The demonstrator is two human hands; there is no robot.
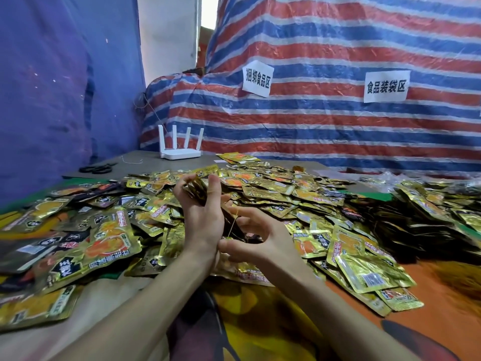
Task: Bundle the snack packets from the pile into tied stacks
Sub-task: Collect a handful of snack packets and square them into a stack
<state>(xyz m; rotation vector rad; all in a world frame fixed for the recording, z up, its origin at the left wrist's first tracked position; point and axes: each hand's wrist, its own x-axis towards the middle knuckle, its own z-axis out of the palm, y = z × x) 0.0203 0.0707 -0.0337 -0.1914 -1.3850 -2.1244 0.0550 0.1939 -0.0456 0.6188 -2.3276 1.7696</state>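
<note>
The left hand (201, 214) has its fingers (215, 187) wrapped around a small stack of snack packets (197, 190), held on edge and raised above the pile of snack packets (260, 194); thumb on one face, the other fingers on the far face, closed firmly on it. Just beside the stack, on its near side, the right hand (260, 241) is half curled, and its fingers (235, 247) appear to pinch a thin yellowish band or string (233, 226) that runs up towards the lower end of the stack. Whether the band already circles the stack cannot be told, since the left palm hides that part.

The step in hand looks like the tying. To do it well, the left hand's squeeze should keep the packet edges flush so none slips out sideways, and the band should cross the stack's middle, not a corner. It should be pulled taut enough to bite on the slippery foil, but not so hard that it snaps.

The pile spreads out from the stack in every direction over the desk (145, 157). Well beyond the stack, towards the striped tarpaulin (338, 126), stand a white router (179, 149) and a pair of black scissors (97, 168), with a loose bit of string near them.
</note>
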